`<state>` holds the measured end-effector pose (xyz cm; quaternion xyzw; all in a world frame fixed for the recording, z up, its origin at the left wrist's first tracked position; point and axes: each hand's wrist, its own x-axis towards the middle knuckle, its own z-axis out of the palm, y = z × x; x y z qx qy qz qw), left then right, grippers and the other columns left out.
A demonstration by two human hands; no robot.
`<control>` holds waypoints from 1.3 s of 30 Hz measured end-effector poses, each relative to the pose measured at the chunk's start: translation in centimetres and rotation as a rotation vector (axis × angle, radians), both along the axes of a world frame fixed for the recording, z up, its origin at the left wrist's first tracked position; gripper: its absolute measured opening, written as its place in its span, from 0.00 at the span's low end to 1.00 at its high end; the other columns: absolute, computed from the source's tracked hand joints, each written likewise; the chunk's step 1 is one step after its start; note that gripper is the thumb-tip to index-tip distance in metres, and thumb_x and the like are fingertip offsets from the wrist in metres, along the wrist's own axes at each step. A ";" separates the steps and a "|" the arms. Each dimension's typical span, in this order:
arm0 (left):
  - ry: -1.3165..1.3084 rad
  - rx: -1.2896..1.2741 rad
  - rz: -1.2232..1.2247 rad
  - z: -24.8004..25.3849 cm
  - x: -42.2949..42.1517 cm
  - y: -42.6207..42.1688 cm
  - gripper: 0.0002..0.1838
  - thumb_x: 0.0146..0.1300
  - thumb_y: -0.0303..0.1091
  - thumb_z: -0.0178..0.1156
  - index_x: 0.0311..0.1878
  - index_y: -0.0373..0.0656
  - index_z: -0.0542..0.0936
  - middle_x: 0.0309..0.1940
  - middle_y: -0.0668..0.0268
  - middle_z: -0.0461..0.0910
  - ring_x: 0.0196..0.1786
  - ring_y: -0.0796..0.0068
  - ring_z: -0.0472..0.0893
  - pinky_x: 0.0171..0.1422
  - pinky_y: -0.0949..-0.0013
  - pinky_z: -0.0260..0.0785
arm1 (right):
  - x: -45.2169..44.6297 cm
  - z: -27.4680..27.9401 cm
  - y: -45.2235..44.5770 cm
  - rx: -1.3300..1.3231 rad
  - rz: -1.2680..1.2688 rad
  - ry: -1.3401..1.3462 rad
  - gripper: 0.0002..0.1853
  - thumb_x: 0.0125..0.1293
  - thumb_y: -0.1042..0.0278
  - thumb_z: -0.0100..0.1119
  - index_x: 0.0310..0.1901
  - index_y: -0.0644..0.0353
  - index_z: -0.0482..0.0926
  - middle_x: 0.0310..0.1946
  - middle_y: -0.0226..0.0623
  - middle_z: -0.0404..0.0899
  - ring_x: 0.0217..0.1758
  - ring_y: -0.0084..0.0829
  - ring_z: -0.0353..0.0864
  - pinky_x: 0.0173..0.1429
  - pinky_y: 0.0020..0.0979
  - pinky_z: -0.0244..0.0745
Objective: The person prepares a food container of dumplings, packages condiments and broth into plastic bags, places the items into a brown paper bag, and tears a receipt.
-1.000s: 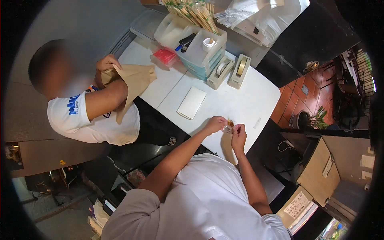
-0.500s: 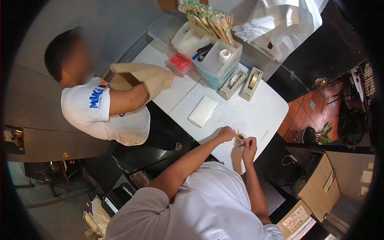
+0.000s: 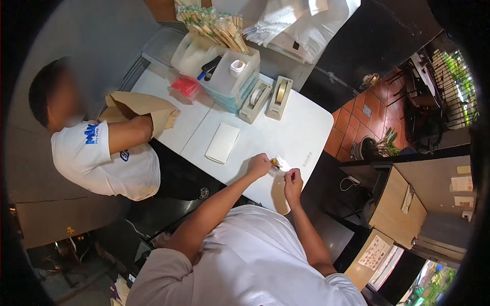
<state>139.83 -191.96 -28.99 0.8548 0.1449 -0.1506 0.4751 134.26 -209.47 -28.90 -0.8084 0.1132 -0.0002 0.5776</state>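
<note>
Over the front part of the white table point(image 3: 240, 171), a small clear plastic bag point(image 3: 276, 164) with something brown and yellow inside lies between my hands. My left hand point(image 3: 260, 166) pinches its left side with closed fingers. My right hand point(image 3: 293, 187) is closed at the bag's right side, fingertips pressed together. A folded white card or box point(image 3: 222, 143) lies on the table to the left of my hands. Two tape dispensers, one with white tape point(image 3: 255, 101) and one with yellowish tape point(image 3: 279, 98), stand farther back.
A plastic organizer point(image 3: 229, 81) holds wrapped chopsticks point(image 3: 214, 25) and a black-handled tool. Beside it is a red packet point(image 3: 186, 87). On the left, a co-worker in a white shirt point(image 3: 107, 163) has an arm inside a brown paper bag point(image 3: 145, 108). White plastic bags point(image 3: 291, 25) hang behind.
The view has shifted, moving the table leftward in the frame. My hands are slightly farther apart, with the clear bag spread between them. The co-worker's arm has gone deeper into the brown bag.
</note>
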 end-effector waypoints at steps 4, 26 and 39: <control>-0.270 0.071 -0.035 7.3 -0.5 1.7 0.09 0.63 0.35 0.62 0.33 0.39 0.79 0.30 0.51 0.83 0.37 0.47 0.83 0.42 0.50 0.74 | 0.5 4.1 0.4 0.079 0.001 -0.076 0.06 0.73 0.70 0.57 0.39 0.62 0.76 0.27 0.31 0.76 0.33 0.21 0.74 0.40 0.28 0.71; -0.543 -0.517 -0.555 19.7 -2.0 6.1 0.52 0.57 0.34 0.77 0.80 0.50 0.55 0.68 0.55 0.71 0.67 0.57 0.75 0.76 0.62 0.62 | 7.8 17.6 3.1 0.096 0.862 -0.304 0.08 0.60 0.66 0.71 0.35 0.62 0.85 0.38 0.40 0.82 0.42 0.37 0.81 0.47 0.37 0.77; -0.587 0.049 -0.413 16.0 -2.2 6.2 0.14 0.72 0.40 0.55 0.48 0.40 0.81 0.41 0.54 0.82 0.48 0.50 0.81 0.55 0.49 0.72 | 3.8 31.6 5.1 -0.778 0.733 -0.918 0.26 0.56 0.71 0.71 0.58 0.62 0.78 0.56 0.45 0.76 0.56 0.45 0.77 0.66 0.48 0.68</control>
